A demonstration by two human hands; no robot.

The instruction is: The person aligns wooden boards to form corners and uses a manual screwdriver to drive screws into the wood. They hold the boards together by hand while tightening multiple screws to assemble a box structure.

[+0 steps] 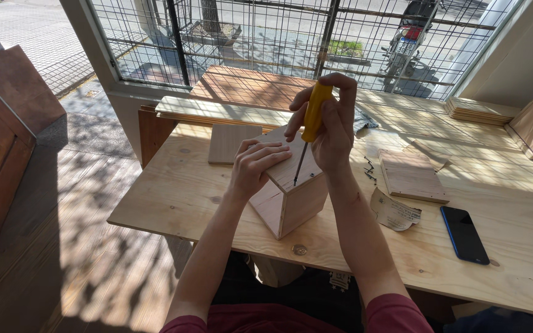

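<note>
Right hand [331,126] grip wraps a yellow screwdriver [313,114], tip down on the wooden box [291,197] at frame centre on the bench [174,197]. Left hand [255,165] lies flat, steadying the box. Screw-driving step, seemingly; next calls for steady downward pressure and turning.

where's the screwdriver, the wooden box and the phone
screwdriver [313,111], head view, on its yellow handle
wooden box [303,200], head view, on its sunlit right side
phone [464,234], head view, on the middle of its dark screen
</note>
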